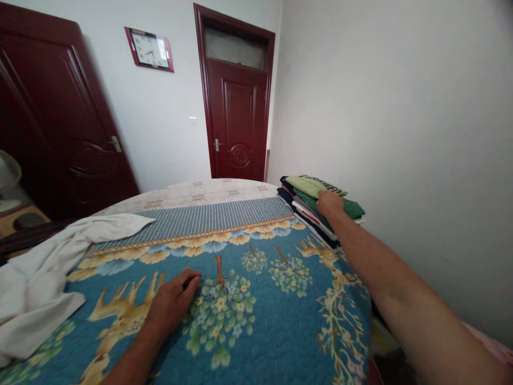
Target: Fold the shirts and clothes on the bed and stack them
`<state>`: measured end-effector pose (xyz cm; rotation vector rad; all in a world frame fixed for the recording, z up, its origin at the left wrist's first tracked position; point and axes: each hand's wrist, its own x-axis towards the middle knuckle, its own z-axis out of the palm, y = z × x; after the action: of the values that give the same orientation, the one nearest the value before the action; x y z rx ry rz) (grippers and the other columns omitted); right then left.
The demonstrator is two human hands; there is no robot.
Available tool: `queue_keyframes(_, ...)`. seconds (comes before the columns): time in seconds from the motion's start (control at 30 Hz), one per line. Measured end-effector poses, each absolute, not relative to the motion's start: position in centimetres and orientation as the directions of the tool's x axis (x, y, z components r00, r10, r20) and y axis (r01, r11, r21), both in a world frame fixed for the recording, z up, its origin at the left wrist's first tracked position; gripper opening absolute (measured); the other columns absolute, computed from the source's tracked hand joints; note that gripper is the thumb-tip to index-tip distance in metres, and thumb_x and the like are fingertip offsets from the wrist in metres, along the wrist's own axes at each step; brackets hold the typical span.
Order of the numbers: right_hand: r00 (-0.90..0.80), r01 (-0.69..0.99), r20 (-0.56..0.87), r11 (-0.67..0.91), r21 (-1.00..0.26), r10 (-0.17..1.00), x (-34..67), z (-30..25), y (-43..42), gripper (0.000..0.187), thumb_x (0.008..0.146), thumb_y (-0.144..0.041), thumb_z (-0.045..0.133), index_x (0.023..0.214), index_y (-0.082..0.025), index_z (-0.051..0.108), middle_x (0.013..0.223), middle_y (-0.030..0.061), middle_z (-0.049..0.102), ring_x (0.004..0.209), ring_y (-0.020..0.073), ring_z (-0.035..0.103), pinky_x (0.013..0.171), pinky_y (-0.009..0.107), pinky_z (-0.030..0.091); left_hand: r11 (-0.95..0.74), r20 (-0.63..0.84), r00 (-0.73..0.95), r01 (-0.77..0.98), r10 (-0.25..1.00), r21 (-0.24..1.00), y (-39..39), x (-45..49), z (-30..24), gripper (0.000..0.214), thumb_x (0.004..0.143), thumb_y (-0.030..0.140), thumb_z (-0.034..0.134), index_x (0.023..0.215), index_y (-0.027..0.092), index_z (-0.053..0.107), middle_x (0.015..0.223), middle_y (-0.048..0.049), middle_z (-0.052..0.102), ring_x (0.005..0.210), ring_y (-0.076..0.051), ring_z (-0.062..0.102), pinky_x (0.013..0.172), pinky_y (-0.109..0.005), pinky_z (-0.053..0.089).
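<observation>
My right hand (329, 204) reaches to a stack of folded clothes on the table's far right side. Its curled fingers grip the edge of a light green T-shirt (308, 184) with dark lettering, on top of the stack. Just below lies a darker green garment (353, 208), with white, grey and navy folded pieces (315, 216) under it. My left hand (176, 294) rests on the blue patterned cloth (280, 331), loosely bent, a small gap between thumb and fingers, and nothing visible in it.
A crumpled white cloth (44, 272) lies on the left side of the table. A pale patterned table cover (208, 191) shows at the far edge. The right wall (401, 133) runs close beside the stack. Dark red doors (236, 115) stand beyond.
</observation>
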<state>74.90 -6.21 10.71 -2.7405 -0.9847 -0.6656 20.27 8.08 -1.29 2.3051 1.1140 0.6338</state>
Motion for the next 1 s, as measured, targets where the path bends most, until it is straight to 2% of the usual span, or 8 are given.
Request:
queue_keyframes(0.33,0.677,0.614,0.532,-0.789,-0.027,0.509,73.5,16.2,-4.0,0.036,0.097,-0.026,0.058,0.125,-0.008,0.071,0.117,0.0251,0.075,0.111,0.0323,0.072,0.097,0.042,0.053,-0.526,0.206,0.536,0.555,0.819,0.645,8.0,20.4,-1.2,0.040,0.094,0.053,0.050,0.104,0.027,0.079,0.105,-0.0073,0.083,0.109,-0.031,0.076,0.095,-0.037,0.054)
queue_keyframes(0.47,0.677,0.669,0.592,-0.701,-0.246,0.438,69.8,19.1,-2.5,0.038,0.095,-0.034,0.056,0.118,-0.008,0.073,0.113,0.0237,0.076,0.108,0.0324,0.071,0.095,0.040,0.053,-0.537,0.211,0.561,0.516,0.801,0.668,7.7,20.5,-0.7,0.041,0.095,0.054,0.049,0.099,0.025,0.078,0.097,-0.0068,0.081,0.098,-0.029,0.076,0.090,-0.038,0.055)
queue_keyframes(0.57,0.714,0.700,0.558,-0.440,-0.563,0.422,66.0,19.6,-1.4,0.031,0.088,-0.032,0.057,0.103,-0.012,0.075,0.101,0.0165,0.077,0.101,0.0286,0.069,0.090,0.035,0.054,-0.489,0.184,0.562,0.458,0.806,0.743,7.5,20.5,-0.4,0.044,0.094,0.057,0.054,0.108,0.023,0.078,0.100,-0.0076,0.081,0.095,-0.028,0.076,0.089,-0.038,0.056)
queue_keyframes(0.63,0.769,0.540,0.451,-0.081,-0.838,0.453,62.8,18.5,-0.5,0.025,0.083,-0.030,0.058,0.097,-0.016,0.073,0.086,0.0088,0.074,0.089,0.0245,0.068,0.080,0.032,0.057,-0.382,0.124,0.549,0.386,0.827,0.840,7.4,20.4,-0.1,0.050,0.092,0.060,0.060,0.118,0.020,0.075,0.107,-0.0105,0.081,0.096,-0.028,0.077,0.087,-0.039,0.058)
queue_keyframes(0.73,0.760,0.112,0.278,0.304,-0.946,0.588,56.8,15.0,0.9,0.022,0.075,-0.029,0.058,0.093,-0.021,0.067,0.075,0.0015,0.068,0.076,0.0204,0.068,0.070,0.031,0.061,-0.058,-0.044,0.513,0.182,0.858,0.982,6.9,20.4,0.5,0.065,0.088,0.063,0.069,0.133,0.017,0.067,0.123,-0.0182,0.077,0.100,-0.029,0.078,0.079,-0.037,0.061)
queue_keyframes(0.83,0.650,-0.208,0.145,0.358,-0.910,0.746,49.8,9.3,1.8,0.023,0.069,-0.027,0.061,0.092,-0.022,0.065,0.081,0.0027,0.072,0.078,0.0207,0.071,0.074,0.034,0.064,0.238,-0.165,0.496,-0.087,0.853,0.968,6.2,20.6,1.2,0.077,0.087,0.064,0.075,0.148,0.021,0.054,0.142,-0.0237,0.067,0.108,-0.031,0.077,0.079,-0.039,0.064)
queue_keyframes(0.9,0.541,-0.351,0.049,0.279,-0.894,0.840,45.3,5.1,1.8,0.024,0.069,-0.027,0.064,0.092,-0.022,0.066,0.085,0.0040,0.075,0.080,0.0213,0.072,0.074,0.034,0.065,0.303,-0.173,0.475,-0.212,0.863,0.929,6.0,20.7,1.4,0.075,0.089,0.062,0.075,0.149,0.024,0.052,0.146,-0.0234,0.065,0.108,-0.030,0.077,0.081,-0.042,0.065)
queue_keyframes(1.0,0.412,-0.291,-0.051,0.078,-0.954,0.910,40.4,-0.3,0.9,0.021,0.074,-0.030,0.063,0.093,-0.022,0.067,0.079,0.0024,0.073,0.070,0.0206,0.070,0.059,0.031,0.063,0.311,-0.191,0.349,-0.330,0.918,0.891,6.2,20.7,0.9,0.056,0.092,0.051,0.075,0.137,0.020,0.060,0.139,-0.0213,0.069,0.109,-0.028,0.077,0.082,-0.039,0.065)
